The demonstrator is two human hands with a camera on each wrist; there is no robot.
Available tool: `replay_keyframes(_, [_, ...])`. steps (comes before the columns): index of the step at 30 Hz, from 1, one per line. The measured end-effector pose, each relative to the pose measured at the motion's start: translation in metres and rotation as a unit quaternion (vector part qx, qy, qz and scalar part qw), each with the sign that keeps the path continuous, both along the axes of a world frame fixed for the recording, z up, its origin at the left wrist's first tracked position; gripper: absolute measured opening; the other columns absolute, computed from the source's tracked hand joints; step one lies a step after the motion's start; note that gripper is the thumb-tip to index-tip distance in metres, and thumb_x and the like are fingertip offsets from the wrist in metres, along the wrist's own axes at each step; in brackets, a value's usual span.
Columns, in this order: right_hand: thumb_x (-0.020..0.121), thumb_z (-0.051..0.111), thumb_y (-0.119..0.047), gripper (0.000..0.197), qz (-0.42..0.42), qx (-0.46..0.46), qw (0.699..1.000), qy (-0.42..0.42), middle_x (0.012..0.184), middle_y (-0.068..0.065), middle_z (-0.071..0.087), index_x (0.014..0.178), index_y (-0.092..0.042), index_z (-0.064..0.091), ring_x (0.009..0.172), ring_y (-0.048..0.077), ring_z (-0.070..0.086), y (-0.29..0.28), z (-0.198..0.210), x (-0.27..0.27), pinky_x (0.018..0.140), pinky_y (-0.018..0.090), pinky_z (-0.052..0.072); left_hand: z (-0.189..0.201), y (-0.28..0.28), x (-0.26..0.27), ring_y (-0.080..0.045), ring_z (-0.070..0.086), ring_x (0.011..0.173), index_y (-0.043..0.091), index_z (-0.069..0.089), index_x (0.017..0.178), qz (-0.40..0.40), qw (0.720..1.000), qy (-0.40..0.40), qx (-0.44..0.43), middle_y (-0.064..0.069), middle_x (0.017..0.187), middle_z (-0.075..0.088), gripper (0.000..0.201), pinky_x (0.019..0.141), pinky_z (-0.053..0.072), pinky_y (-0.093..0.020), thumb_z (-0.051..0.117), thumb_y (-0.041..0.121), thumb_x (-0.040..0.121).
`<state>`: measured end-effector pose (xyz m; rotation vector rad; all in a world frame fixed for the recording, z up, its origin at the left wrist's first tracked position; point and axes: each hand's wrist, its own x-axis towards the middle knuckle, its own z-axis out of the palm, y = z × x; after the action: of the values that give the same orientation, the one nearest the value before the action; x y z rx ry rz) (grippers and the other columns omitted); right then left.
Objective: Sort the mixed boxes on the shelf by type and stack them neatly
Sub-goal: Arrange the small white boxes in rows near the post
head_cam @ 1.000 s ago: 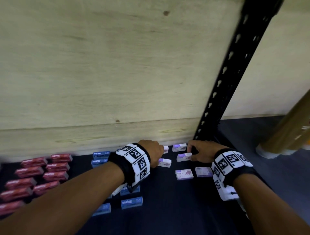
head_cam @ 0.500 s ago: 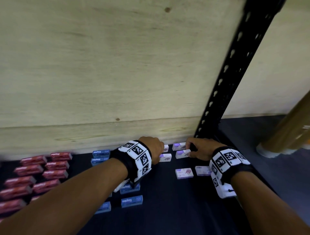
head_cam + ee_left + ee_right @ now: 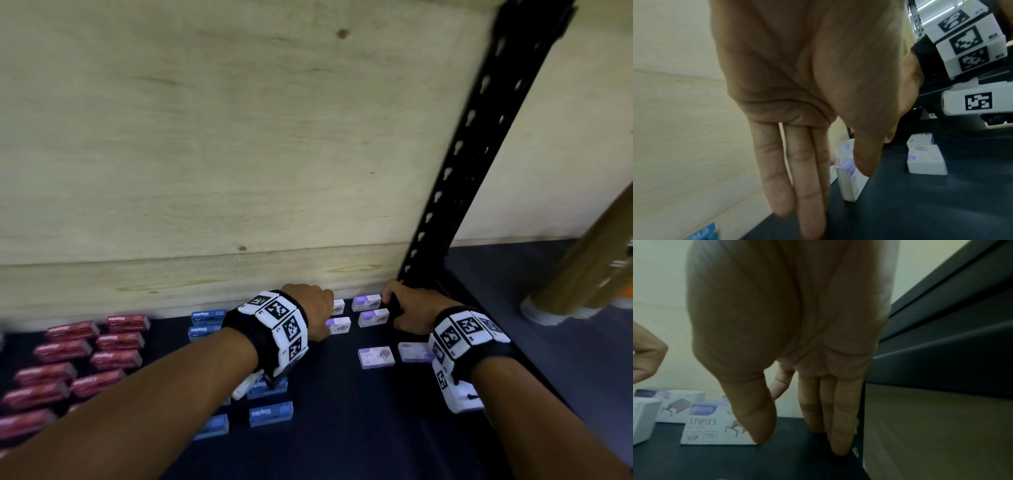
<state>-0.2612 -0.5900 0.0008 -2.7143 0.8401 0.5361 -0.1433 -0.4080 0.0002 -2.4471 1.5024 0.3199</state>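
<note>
Hands: left hand (image 3: 310,313) and right hand (image 3: 409,313) have both slid toward the plywood wall at mid-frame since a second ago.
Left grip: fingers straight, released, touching a white box (image 3: 849,177).
Right grip: released, thumb against another white box (image 3: 373,317).
White boxes: now a tighter cluster at centre, two loose ones (image 3: 376,357) below.
Other types: red boxes (image 3: 61,353) at left, blue boxes (image 3: 270,414) at lower centre, unchanged.
Meaning: the white group is probably being squared up; stacking is not yet done.
</note>
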Motion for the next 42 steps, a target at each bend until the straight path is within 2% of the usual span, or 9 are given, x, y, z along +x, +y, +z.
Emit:
replay_keyframes(6, [0.085,0.056,-0.019,0.034,-0.01,0.007,1.0,0.016,0.111,0.002,0.055,0.113,-0.028,0.04,0.101,0.022,0.055,0.0,0.004,-0.009,0.087,0.032,0.046,0.012,0.003,-0.025,-0.029,0.06,0.095,0.013,0.048,0.119,-0.064,0.989,-0.021,-0.129,-0.006,0.114,0.059,0.032,0.068,0.037,-0.032,0.054,0.032,0.093])
replay_keyframes(13, [0.092,0.05,-0.006,0.033,0.025,-0.03,0.997,0.069,0.127,0.009,0.063,0.121,-0.008,0.065,0.116,0.026,0.059,0.006,0.006,-0.022,0.09,0.024,0.047,0.0,-0.015,-0.048,-0.031,0.06,0.096,0.009,0.065,0.101,-0.091,0.992,0.041,-0.076,-0.011,0.108,0.062,0.029,0.066,0.042,-0.033,0.056,0.036,0.092])
replay_keyframes(16, [0.092,0.055,-0.003,0.033,0.032,0.003,0.993,0.113,0.128,0.019,0.061,0.124,0.002,0.063,0.112,0.031,0.06,0.0,0.005,-0.031,0.072,0.01,0.048,-0.012,-0.021,-0.049,-0.034,0.061,0.099,0.007,0.067,0.101,-0.097,0.992,0.045,-0.062,-0.013,0.113,0.061,0.034,0.067,0.045,-0.035,0.055,0.037,0.093])
replay_keyframes(18, [0.088,0.064,-0.008,0.034,0.034,-0.01,0.993,0.114,0.124,0.01,0.065,0.122,-0.008,0.067,0.107,0.023,0.062,-0.001,0.005,-0.037,0.076,0.013,0.049,-0.012,-0.024,-0.05,-0.034,0.061,0.098,0.007,0.068,0.102,-0.101,0.992,0.052,-0.053,-0.013,0.113,0.06,0.033,0.065,0.042,-0.034,0.054,0.035,0.094])
replay_keyframes(20, [0.082,0.074,-0.016,0.035,0.047,-0.035,0.993,0.098,0.119,0.003,0.068,0.117,-0.017,0.071,0.107,0.019,0.063,-0.002,0.005,-0.041,0.088,0.025,0.05,-0.009,-0.027,-0.051,-0.034,0.06,0.09,0.006,0.067,0.091,-0.112,0.99,0.069,-0.055,-0.013,0.103,0.061,0.027,0.063,0.041,-0.034,0.057,0.031,0.093])
replay_keyframes(25, [0.07,0.084,-0.02,0.03,0.068,-0.075,0.992,0.071,0.105,0.002,0.072,0.099,-0.022,0.075,0.1,0.02,0.067,-0.001,0.0,-0.04,0.084,0.027,0.052,-0.004,-0.027,-0.055,-0.031,0.052,0.069,0.012,0.04,0.056,-0.121,0.986,0.102,-0.049,-0.003,0.06,0.04,0.042,0.06,0.039,-0.033,0.066,0.025,0.087])
replay_keyframes(30, [0.065,0.087,-0.019,0.029,0.07,-0.06,0.994,0.053,0.085,-0.008,0.064,0.08,-0.025,0.063,0.085,0.015,0.063,0.0,0.004,-0.041,0.075,0.026,0.051,-0.008,-0.022,-0.057,-0.028,0.063,0.086,0.007,0.067,0.095,-0.101,0.985,0.128,-0.064,-0.009,0.096,0.067,0.026,0.07,0.054,-0.036,0.074,0.028,0.08])
replay_keyframes(37, [0.067,0.086,-0.019,0.027,0.061,-0.027,0.998,0.006,0.086,-0.009,0.066,0.078,-0.026,0.063,0.086,0.012,0.064,0.002,0.002,-0.038,0.077,0.026,0.052,-0.003,-0.007,-0.047,-0.027,0.062,0.086,0.012,0.053,0.071,-0.089,0.992,0.076,-0.041,-0.003,0.08,0.056,0.028,0.066,0.048,-0.034,0.07,0.031,0.083])
replay_keyframes(42, [0.071,0.084,-0.021,0.026,0.083,-0.003,0.996,-0.021,0.085,-0.012,0.062,0.078,-0.027,0.06,0.082,0.008,0.058,0.008,0.001,-0.025,0.071,0.02,0.045,0.005,0.009,-0.032,-0.029,0.062,0.097,0.011,0.062,0.103,-0.05,0.998,0.041,-0.018,-0.009,0.106,0.062,0.027,0.07,0.045,-0.032,0.068,0.031,0.085])
